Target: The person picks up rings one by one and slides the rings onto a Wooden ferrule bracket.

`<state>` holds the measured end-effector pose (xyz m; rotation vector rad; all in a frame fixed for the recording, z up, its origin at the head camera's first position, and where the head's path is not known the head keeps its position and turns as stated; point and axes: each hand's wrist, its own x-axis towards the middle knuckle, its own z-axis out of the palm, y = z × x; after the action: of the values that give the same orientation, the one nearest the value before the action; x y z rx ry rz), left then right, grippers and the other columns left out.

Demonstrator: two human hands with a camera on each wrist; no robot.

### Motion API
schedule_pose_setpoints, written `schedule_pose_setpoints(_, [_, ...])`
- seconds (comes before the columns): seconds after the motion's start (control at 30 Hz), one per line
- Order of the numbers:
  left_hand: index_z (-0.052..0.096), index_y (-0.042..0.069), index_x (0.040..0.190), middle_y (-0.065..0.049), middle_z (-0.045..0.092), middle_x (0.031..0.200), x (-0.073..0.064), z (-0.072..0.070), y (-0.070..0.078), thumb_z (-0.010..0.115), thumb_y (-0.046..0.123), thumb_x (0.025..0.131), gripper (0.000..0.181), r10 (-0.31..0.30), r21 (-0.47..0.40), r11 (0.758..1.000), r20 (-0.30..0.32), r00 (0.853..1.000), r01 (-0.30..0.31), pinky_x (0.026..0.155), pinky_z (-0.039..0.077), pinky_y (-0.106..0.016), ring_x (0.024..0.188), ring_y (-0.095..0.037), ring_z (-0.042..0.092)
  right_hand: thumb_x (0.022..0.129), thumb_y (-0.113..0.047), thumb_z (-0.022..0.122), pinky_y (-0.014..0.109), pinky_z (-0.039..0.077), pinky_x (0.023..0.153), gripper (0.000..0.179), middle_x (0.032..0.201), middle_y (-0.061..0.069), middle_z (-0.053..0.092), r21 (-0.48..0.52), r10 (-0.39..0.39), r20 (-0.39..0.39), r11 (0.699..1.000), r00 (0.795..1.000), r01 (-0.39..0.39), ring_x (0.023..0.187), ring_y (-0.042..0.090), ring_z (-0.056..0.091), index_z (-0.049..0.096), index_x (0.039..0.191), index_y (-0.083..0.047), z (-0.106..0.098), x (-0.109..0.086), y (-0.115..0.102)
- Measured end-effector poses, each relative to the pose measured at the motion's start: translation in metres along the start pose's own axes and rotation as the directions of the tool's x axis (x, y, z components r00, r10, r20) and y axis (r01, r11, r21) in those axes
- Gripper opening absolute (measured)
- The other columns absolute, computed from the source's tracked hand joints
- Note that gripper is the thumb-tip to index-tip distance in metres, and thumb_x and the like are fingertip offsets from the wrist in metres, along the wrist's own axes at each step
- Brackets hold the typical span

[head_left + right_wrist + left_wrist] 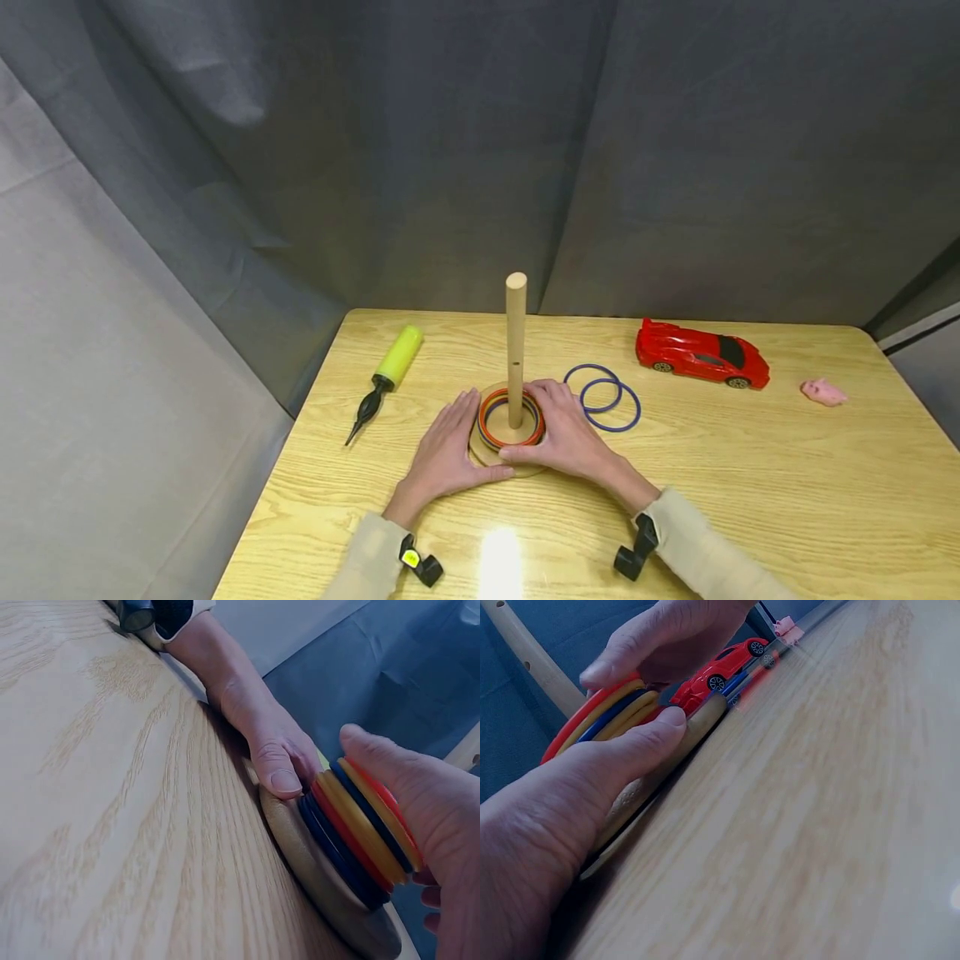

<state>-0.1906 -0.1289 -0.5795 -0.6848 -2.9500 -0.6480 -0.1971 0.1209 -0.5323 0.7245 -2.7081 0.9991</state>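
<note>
A wooden ring-toss stand has an upright peg [515,342] and a round base [289,829] on the table. Around the peg's foot lies a stack of red, yellow and blue rings [352,817], red on top. My left hand [446,454] curves round the left and front of the stand, its thumb touching the base rim. From the right, my right hand [568,433] holds the ring stack between thumb and fingers. Most right-hand fingertips are hidden behind the rings.
Two overlapping blue rings [639,408] lie just right of my right hand. Farther right are a red toy car [697,354] and a pink toy pig [822,392]. A yellow-green hand pump [400,354] lies at left. Grey curtains [450,167] hang behind the table.
</note>
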Motion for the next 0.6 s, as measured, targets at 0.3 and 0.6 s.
schedule_pose_setpoints(0.3, [0.014, 0.010, 0.169, -0.005, 0.017, 0.175, 0.000, 0.000, 0.001, 0.055, 0.098, 0.072, 0.138, 0.010, -0.003, 1.000, -0.007, 1.000, -0.010, 0.132, 0.017, -0.042, 0.162, -0.022, 0.014, 0.084, -0.058, 0.082, 0.061, 0.038, 0.116, 0.092, 0.153, 0.009, 0.050, 0.094, 0.015, -0.061, 0.996, 0.998, -0.009, 0.142, 0.030, 0.045, 0.046, 0.155, -0.011, -0.025, -0.021, -0.001])
schedule_pose_setpoints(0.6, [0.014, 0.010, 0.169, -0.005, 0.017, 0.175, 0.000, 0.001, -0.001, 0.056, 0.098, 0.070, 0.138, 0.006, -0.008, 1.000, -0.012, 1.000, -0.006, 0.132, 0.016, -0.041, 0.162, -0.021, 0.013, 0.083, -0.046, 0.086, 0.065, 0.041, 0.109, 0.087, 0.148, 0.018, 0.052, 0.035, 0.105, -0.183, 0.994, 0.978, -0.101, 0.136, 0.038, 0.046, 0.048, 0.150, -0.005, -0.047, -0.029, 0.035])
